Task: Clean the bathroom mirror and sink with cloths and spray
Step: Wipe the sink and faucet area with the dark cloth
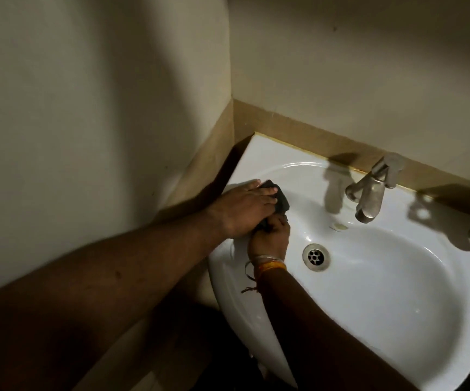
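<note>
A white sink (383,292) fills the corner where two pale walls (87,108) meet, with a tan tiled band (298,131) running along behind it. Its back left corner sits tight in that angle, and the bowl is wet and shining under a hard light.

Both bare arms reach in toward the sink's left rim. The left hand (242,207) lies flat there, fingers straight and close together, pressing down on a dark cloth (280,198) that pokes out past the fingertips onto the bowl's inner slope. The right hand (270,235) comes up just beneath it, touching it, fingers curled and pinching the cloth's lower end. Orange and pale threads (267,263) ring the right wrist, a loose strand hanging off over the rim.

A metal tap (369,193) stands at the back edge of the sink, its spout angled down over the bowl, casting a shadow to its left. The drain (316,256) sits in the bowl's floor, near the right wrist. A small overflow hole (341,227) shows below the spout
</note>
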